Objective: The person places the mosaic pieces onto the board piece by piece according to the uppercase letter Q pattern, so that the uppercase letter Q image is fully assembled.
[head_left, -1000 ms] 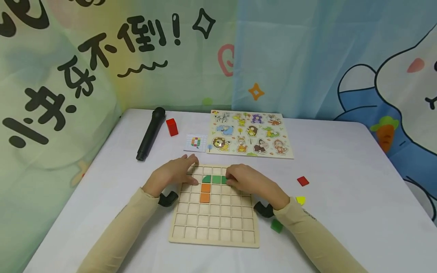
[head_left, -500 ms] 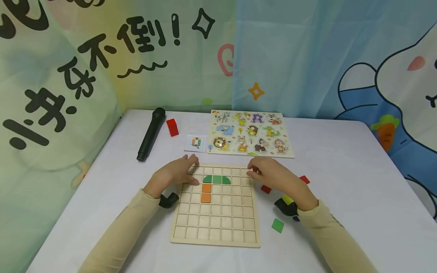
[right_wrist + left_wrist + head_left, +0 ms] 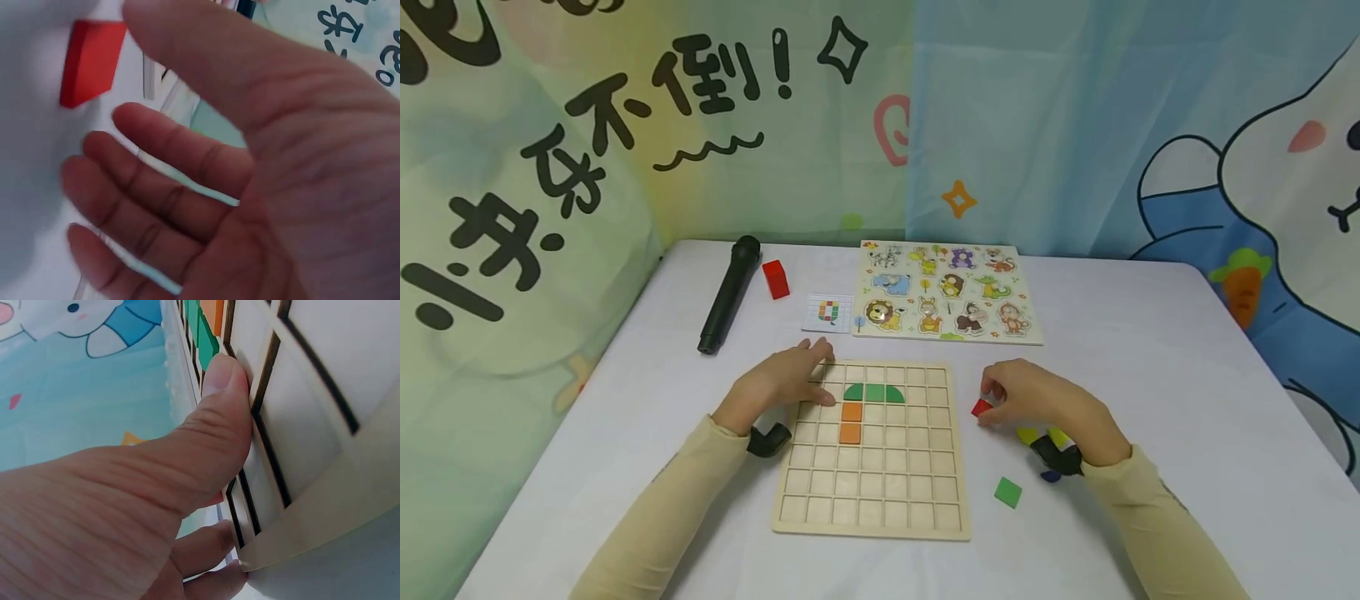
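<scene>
A square wooden grid board lies on the table. Two orange square tiles, a green square tile and two rounded green tiles sit in its upper cells. My left hand rests at the board's upper left corner, the thumb on its face and the other fingers at the edge, as the left wrist view shows. To the right of the board, my right hand is over a red tile. In the right wrist view the thumb tip reaches the tile and the other fingers are spread apart from it.
Yellow tiles, a dark blue piece and a green tile lie near the right wrist. Behind the board are a pattern card, an animal puzzle, a red block and a black microphone.
My right hand has left the rounded green tile at the right of the green row and moved right and toward me to the red tile. My left hand has stayed on the board.
</scene>
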The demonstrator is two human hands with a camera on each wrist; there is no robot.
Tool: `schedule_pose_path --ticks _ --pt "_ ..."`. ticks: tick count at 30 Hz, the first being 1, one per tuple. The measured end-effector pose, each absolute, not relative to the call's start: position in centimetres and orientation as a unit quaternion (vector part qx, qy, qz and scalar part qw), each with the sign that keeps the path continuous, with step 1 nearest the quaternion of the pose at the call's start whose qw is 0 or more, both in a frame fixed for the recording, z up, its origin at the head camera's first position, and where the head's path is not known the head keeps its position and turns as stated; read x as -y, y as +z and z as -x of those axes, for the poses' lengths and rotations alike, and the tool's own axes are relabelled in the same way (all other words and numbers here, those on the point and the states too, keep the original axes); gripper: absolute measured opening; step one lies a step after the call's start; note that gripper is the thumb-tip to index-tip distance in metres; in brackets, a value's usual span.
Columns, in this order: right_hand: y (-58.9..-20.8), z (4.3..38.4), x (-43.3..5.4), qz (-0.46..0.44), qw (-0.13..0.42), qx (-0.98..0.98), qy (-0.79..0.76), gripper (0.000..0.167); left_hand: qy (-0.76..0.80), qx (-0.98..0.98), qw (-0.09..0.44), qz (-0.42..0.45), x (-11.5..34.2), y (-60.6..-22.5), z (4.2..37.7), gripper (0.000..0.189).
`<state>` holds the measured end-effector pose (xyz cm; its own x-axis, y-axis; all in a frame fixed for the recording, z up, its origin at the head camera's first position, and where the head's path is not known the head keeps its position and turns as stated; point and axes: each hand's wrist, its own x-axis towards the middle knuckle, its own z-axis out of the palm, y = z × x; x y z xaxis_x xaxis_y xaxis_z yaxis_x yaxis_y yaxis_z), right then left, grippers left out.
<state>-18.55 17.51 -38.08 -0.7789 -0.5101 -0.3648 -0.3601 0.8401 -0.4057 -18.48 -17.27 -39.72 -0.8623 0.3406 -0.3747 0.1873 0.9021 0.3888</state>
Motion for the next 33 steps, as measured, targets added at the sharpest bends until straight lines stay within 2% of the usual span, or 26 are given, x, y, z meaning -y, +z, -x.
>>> schedule_pose_path --ticks 4,12,18,26,33 --pt "-38.6 18.5 -17.3 0.234 0.256 -0.926 -0.148 0.028 0.178 -0.949 0.223 -0.136 17.3 -39.9 18.3 0.062" --pt "-38.7 18.3 -17.0 0.225 0.249 -0.933 -0.132 0.021 0.183 -0.95 0.215 -0.133 17.4 -40.1 18.0 0.061" --pt "-38.3 18.2 -16.6 0.225 0.223 -0.937 -0.143 0.018 0.184 -0.951 0.211 -0.132 17.6 -40.1 17.9 0.061" --pt "-38.2 18.2 -16.0 0.262 0.158 -0.941 -0.146 0.018 0.186 -0.95 0.209 -0.139 17.7 -40.1 17.9 0.061" --pt "-38.7 18.0 -14.8 0.28 0.156 -0.937 -0.141 0.016 0.179 -0.95 0.208 -0.15 17.7 -40.1 18.3 0.061"
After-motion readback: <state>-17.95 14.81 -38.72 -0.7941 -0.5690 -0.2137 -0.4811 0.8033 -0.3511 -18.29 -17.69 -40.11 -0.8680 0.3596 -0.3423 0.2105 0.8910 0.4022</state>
